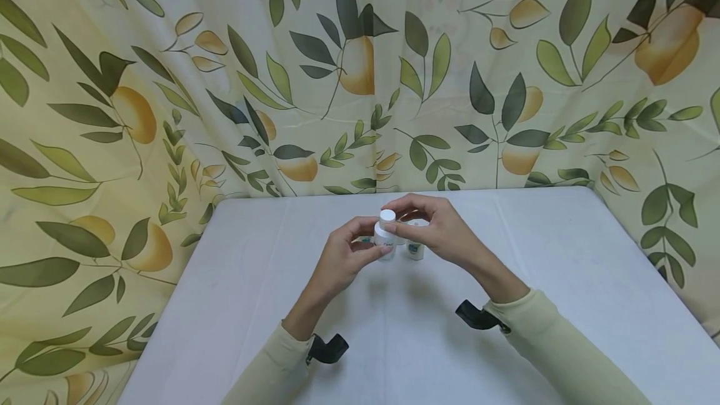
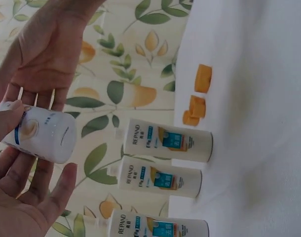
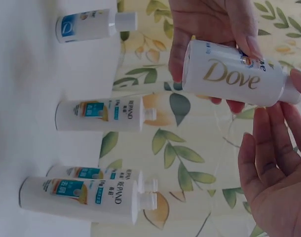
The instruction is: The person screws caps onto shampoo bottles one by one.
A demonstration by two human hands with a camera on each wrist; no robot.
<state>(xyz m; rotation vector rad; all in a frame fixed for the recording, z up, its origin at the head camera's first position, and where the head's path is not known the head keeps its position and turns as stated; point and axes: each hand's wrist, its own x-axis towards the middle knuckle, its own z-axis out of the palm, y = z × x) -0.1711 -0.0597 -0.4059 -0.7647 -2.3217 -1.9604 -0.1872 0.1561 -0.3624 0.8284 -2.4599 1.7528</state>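
Observation:
A small white Dove bottle (image 3: 224, 76) with gold lettering is held up above the white table, between both hands. My left hand (image 1: 342, 258) grips its body, the thumb across one side and fingers round the other. The thumb and fingers of my right hand (image 1: 435, 224) pinch the white cap (image 1: 387, 215) at the bottle's top. In the right wrist view, the cap is largely covered by the right thumb. Behind the hands stand several white REPAND bottles (image 2: 168, 138) with blue and orange labels, mostly hidden in the head view.
A second capped white bottle with a blue label (image 3: 86, 25) stands apart from the REPAND bottles. Several small orange pieces (image 2: 203, 79) lie on the white tabletop (image 1: 270, 305). A leaf-and-fruit patterned curtain (image 1: 315, 111) hangs along the table's far edge.

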